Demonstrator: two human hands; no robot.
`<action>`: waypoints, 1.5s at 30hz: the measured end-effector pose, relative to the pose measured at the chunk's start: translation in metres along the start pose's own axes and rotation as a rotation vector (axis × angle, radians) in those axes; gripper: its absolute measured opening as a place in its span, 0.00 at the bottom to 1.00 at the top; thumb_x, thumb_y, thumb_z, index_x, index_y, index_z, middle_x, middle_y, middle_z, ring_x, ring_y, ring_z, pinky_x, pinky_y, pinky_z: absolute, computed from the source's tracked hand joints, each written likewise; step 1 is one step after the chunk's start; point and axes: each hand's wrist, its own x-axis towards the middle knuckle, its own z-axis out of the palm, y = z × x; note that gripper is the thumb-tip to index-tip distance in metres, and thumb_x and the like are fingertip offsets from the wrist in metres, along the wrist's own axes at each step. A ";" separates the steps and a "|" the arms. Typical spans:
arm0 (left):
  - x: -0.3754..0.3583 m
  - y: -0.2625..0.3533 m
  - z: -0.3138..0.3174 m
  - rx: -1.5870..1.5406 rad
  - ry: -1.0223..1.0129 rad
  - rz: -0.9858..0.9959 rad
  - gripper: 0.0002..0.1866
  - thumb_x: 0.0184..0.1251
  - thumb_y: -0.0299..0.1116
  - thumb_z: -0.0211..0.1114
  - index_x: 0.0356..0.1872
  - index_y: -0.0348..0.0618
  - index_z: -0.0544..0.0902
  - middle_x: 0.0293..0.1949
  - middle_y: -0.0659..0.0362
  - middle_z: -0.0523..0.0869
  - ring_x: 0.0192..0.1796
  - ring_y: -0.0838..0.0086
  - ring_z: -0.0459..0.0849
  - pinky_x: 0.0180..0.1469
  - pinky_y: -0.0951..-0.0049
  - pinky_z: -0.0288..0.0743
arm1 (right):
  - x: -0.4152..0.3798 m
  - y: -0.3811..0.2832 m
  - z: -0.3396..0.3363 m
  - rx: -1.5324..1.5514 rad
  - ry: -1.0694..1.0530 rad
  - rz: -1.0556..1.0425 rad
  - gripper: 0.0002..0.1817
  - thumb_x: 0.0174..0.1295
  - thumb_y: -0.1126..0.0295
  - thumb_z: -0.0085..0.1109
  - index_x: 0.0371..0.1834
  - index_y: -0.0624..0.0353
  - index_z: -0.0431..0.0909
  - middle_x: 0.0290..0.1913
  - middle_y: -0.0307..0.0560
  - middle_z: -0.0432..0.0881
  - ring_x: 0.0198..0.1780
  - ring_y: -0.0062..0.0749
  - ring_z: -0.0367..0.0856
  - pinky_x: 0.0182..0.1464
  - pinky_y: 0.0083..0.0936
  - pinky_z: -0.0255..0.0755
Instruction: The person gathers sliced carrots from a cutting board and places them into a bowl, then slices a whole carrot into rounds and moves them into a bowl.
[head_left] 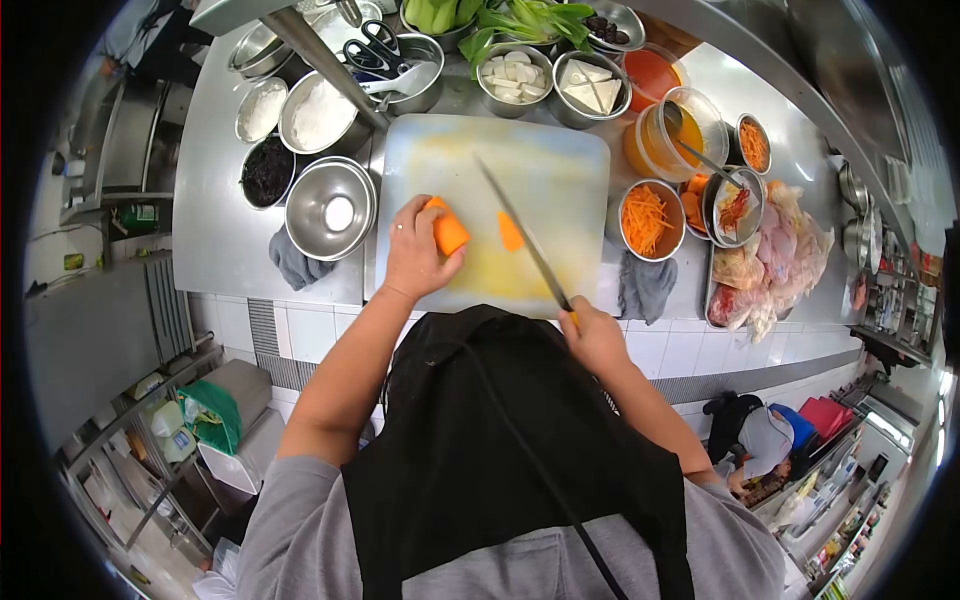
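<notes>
My left hand (pixel 418 248) is closed around a peeled piece of carrot (pixel 449 234) on the left part of the white cutting board (pixel 560 150). In my right hand (pixel 593 336) is the handle of a long kitchen knife (pixel 528 240), its blade slanting up and left over the board. Just left of the blade lies a cut carrot slice (pixel 510 231), apart from the carrot in my left hand. Yellowish stains mark the board's surface.
A bowl of shredded carrot (pixel 648 220) stands right of the board, beyond a grey cloth (pixel 648 288). Stacked metal bowls (pixel 331 210) sit at the left. Behind are a bowl of white chunks (pixel 514 77) and scissors (pixel 373 48). Bagged raw meat (pixel 775 255) lies far right. Another person (pixel 755 435) bends at lower right.
</notes>
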 end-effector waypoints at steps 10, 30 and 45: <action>0.088 0.089 0.004 0.229 -0.626 0.377 0.22 0.66 0.23 0.69 0.62 0.48 0.87 0.66 0.51 0.84 0.66 0.53 0.85 0.68 0.53 0.79 | 0.005 0.034 0.002 0.035 0.239 0.046 0.13 0.76 0.62 0.63 0.44 0.62 0.77 0.36 0.68 0.89 0.40 0.71 0.89 0.44 0.62 0.80; 0.023 0.091 0.053 -0.123 -0.342 0.292 0.13 0.70 0.30 0.74 0.52 0.43 0.85 0.53 0.52 0.84 0.56 0.53 0.85 0.61 0.53 0.82 | 0.011 -0.008 0.024 -0.121 0.087 0.101 0.10 0.75 0.68 0.56 0.52 0.61 0.73 0.38 0.69 0.90 0.41 0.70 0.91 0.48 0.61 0.85; 0.022 0.085 0.057 -0.074 -0.375 0.296 0.11 0.72 0.34 0.73 0.51 0.46 0.86 0.51 0.54 0.84 0.56 0.54 0.85 0.60 0.53 0.81 | 0.017 -0.033 0.011 -0.150 -0.006 0.140 0.11 0.73 0.71 0.55 0.53 0.63 0.72 0.40 0.73 0.89 0.42 0.71 0.91 0.49 0.63 0.83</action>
